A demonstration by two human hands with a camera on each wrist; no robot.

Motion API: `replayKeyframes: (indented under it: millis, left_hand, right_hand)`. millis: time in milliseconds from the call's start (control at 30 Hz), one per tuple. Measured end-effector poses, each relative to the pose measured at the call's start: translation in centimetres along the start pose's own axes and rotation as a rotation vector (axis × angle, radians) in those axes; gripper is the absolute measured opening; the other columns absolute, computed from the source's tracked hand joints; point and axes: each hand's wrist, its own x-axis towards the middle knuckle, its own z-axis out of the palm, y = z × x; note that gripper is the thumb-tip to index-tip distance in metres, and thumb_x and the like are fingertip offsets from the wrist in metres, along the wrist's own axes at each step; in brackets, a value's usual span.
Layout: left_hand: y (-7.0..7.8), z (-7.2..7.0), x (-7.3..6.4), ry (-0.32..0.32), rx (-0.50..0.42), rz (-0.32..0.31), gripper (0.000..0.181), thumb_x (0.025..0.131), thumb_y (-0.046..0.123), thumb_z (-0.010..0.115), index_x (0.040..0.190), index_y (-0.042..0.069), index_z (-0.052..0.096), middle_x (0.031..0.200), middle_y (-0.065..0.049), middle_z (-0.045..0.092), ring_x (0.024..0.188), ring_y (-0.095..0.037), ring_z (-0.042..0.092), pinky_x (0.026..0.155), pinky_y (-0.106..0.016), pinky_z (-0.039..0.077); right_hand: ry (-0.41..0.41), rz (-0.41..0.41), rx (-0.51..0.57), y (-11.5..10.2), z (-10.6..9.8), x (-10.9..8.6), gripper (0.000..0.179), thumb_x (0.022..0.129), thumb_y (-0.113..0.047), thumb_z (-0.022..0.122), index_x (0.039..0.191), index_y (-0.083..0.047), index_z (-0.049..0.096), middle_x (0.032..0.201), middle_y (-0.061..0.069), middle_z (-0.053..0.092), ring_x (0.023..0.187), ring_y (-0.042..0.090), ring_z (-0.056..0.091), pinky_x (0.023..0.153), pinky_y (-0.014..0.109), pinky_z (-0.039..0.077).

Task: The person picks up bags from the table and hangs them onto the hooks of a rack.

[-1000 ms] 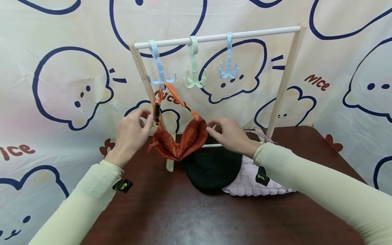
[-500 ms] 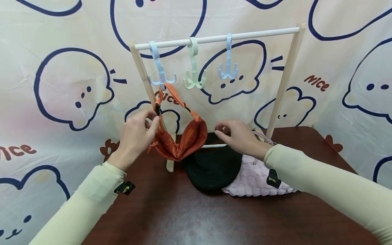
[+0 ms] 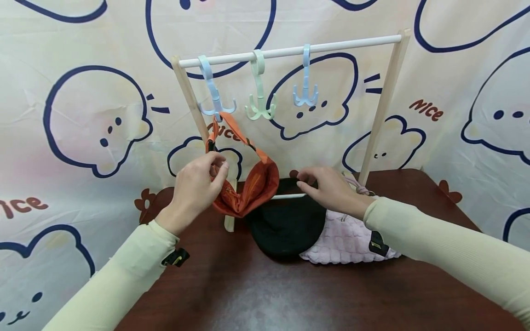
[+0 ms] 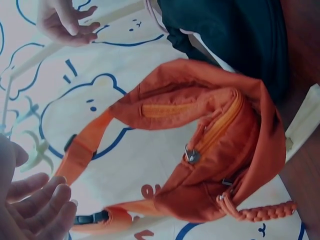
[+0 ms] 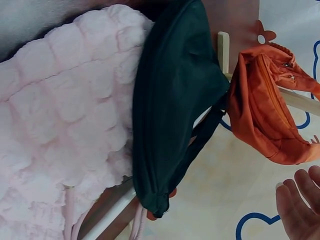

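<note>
Fingers of the left hand (image 3: 198, 186) are relaxed and slightly bent, gripping nothing; in the head view that hand stands in front of the near-left side of 1 orange bag (image 3: 262, 181). In the left wrist view these fingers lie beside the orange strap (image 4: 97, 132) and its black buckle (image 4: 91, 218); whether any fingertip touches either cannot be told. Fingers of the right hand (image 3: 327, 186) are likewise loosely bent and grip nothing. That hand is to the right of the orange bag, apart from it, and appears above the dark bag (image 3: 285, 230).

Orange bag: suspended by its strap from the lower prongs of the left blue hanger (image 3: 213, 89), body sagging into a V, zipper in view, braided pull (image 4: 267, 211) dangling from 1 end.

Rack: 1 white rod (image 3: 348, 44) between 2 wooden posts (image 3: 385, 105), carrying 3 multi-prong hangers. From left to right these are the blue hanger noted above, 1 green hanger (image 3: 259, 87) and 1 further blue hanger (image 3: 306, 78). A lower white bar (image 3: 287, 196) shows near the base.

Below: the dark bag rests at the foot of the rack on the brown table (image 3: 256, 294); 1 pink puffy bag (image 3: 343, 239) lies just beside it on the right, partly covered by it. Behind stands a pale cloth (image 3: 99, 115) printed with cartoon outlines.
</note>
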Motion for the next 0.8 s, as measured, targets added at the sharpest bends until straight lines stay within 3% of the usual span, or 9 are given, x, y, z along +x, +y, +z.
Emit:
replayKeyframes:
  millis: [567, 800]
  left_hand:
    - [0.8, 2.2, -1.1, -0.084, 0.012, 0.004, 0.018, 0.1, 0.028, 0.061, 0.104, 0.014, 0.071, 0.093, -0.003, 0.076, 0.069, -0.018, 0.068, 0.057, -0.039, 0.051]
    - [1.4, 3.0, -1.3, -0.118, 0.014, 0.009, 0.018, 0.101, 0.029, 0.061, 0.104, 0.014, 0.07, 0.074, -0.001, 0.069, 0.057, -0.014, 0.055, 0.051, -0.032, 0.042]
  right_hand:
    - [0.0, 0.06, -0.092, 1.9, 1.0, -1.5, 0.025, 0.099, -0.031, 0.065, 0.115, -0.014, 0.073, 0.106, 0.002, 0.075, 0.09, 0.016, 0.069, 0.076, 0.038, 0.056]
    - [-0.016, 0.077, -0.085, 2.7, 1.3, -1.7, 0.027, 0.098, -0.031, 0.065, 0.116, -0.013, 0.073, 0.106, 0.003, 0.075, 0.092, 0.018, 0.07, 0.077, 0.038, 0.056]
